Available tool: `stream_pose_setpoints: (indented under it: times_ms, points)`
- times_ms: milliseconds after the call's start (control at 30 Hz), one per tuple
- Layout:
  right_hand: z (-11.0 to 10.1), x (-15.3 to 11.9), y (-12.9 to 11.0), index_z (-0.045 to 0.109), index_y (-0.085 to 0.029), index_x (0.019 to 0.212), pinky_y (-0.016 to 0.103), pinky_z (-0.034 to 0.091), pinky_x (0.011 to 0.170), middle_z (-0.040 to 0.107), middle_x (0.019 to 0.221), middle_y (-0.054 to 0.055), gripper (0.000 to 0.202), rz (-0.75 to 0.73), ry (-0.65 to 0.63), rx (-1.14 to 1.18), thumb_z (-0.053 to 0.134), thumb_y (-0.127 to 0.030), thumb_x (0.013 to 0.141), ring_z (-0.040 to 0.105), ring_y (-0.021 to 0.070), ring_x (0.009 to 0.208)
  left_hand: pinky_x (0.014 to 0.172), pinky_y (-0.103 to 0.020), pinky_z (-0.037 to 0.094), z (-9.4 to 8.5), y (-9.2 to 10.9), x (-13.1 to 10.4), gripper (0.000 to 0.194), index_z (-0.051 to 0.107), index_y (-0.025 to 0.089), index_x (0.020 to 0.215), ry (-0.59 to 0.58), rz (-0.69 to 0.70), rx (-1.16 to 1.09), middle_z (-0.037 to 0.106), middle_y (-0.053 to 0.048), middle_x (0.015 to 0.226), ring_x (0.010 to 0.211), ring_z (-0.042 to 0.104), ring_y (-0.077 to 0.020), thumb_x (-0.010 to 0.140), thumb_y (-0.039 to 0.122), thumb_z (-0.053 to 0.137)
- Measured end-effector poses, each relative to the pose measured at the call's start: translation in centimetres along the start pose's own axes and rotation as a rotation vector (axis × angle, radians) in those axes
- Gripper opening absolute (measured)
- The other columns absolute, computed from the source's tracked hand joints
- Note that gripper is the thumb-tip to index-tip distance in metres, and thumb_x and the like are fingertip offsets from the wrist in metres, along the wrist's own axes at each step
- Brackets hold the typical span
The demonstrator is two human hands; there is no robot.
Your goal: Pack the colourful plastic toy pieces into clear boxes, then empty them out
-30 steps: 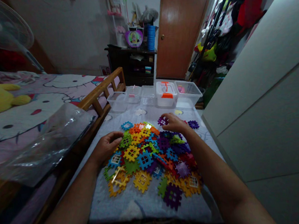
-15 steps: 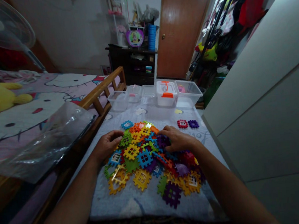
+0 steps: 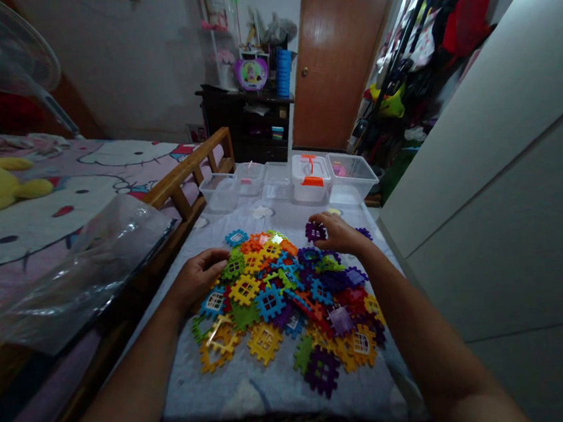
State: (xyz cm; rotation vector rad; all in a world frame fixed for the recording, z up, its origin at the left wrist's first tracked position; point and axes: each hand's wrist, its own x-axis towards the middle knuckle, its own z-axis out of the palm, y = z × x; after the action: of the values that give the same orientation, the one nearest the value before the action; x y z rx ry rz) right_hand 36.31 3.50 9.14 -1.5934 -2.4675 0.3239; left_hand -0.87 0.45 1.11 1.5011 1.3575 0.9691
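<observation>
A heap of colourful plastic interlocking tiles with notched edges, some with window cut-outs, covers the middle of the cloth-covered table. My right hand (image 3: pixel 339 233) pinches a purple interlocking tile (image 3: pixel 315 231) above the far right side of the heap. At the heap's left edge lies my left hand (image 3: pixel 198 275), thumb and fingers a little apart, by a green tile (image 3: pixel 234 265); contact with it is unclear. Near the middle are a yellow tile (image 3: pixel 244 289) and a blue tile (image 3: pixel 269 302). Beyond my right hand, another purple tile (image 3: pixel 365 233) shows only in part.
Along the table's far end stand a clear plastic tub (image 3: pixel 222 192), a lidded box with orange clips (image 3: pixel 311 179) and another clear tub (image 3: pixel 353 175). A wooden bed rail (image 3: pixel 191 170) borders the left side, a white cabinet (image 3: pixel 498 168) the right. A plastic bag (image 3: pixel 90 264) lies left.
My right hand has lifted a purple tile off the heap and carried it away from me, uncovering tiles beneath. My left hand stays by the heap. The view has shifted slightly.
</observation>
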Motion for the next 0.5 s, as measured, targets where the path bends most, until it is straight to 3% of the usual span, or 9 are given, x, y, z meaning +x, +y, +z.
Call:
stream_pose_setpoints:
  times_ms: [167, 333, 500]
  points:
    - [1.1, 2.8, 3.2, 0.059, -0.019, 0.128, 0.037, 0.043, 0.095, 0.065, 0.125, 0.011, 0.056, 0.215, -0.066, -0.152, 0.073, -0.026, 0.074, 0.057, 0.0289, 0.113, 0.091, -0.039, 0.055, 0.0, -0.1, -0.1, 0.048, 0.075, 0.02, 0.101, 0.002, 0.002, 0.001, 0.076, -0.009, 0.107, 0.101, 0.07, -0.0299, 0.069, 0.055, 0.076]
    - [3.0, 3.0, 3.9, 0.059, -0.021, 0.13, 0.041, 0.043, 0.095, 0.062, 0.131, 0.013, 0.06, 0.232, -0.128, -0.171, 0.076, -0.029, 0.073, 0.055, 0.0328, 0.118, 0.086, -0.038, 0.057, -0.1, -0.6, 0.0, 0.049, 0.074, 0.019, 0.103, -0.007, -0.002, -0.023, 0.076, -0.01, 0.107, 0.097, 0.071, -0.0294, 0.07, 0.054, 0.076]
    - [2.9, 3.0, 4.3, 0.057, -0.019, 0.134, 0.043, 0.042, 0.097, 0.06, 0.133, 0.014, 0.065, 0.223, -0.157, -0.166, 0.076, -0.032, 0.073, 0.053, 0.0354, 0.121, 0.087, -0.038, 0.057, -0.1, -0.4, 0.0, 0.048, 0.075, 0.019, 0.101, 0.011, 0.006, 0.002, 0.076, -0.009, 0.106, 0.097, 0.071, -0.0294, 0.069, 0.055, 0.076]
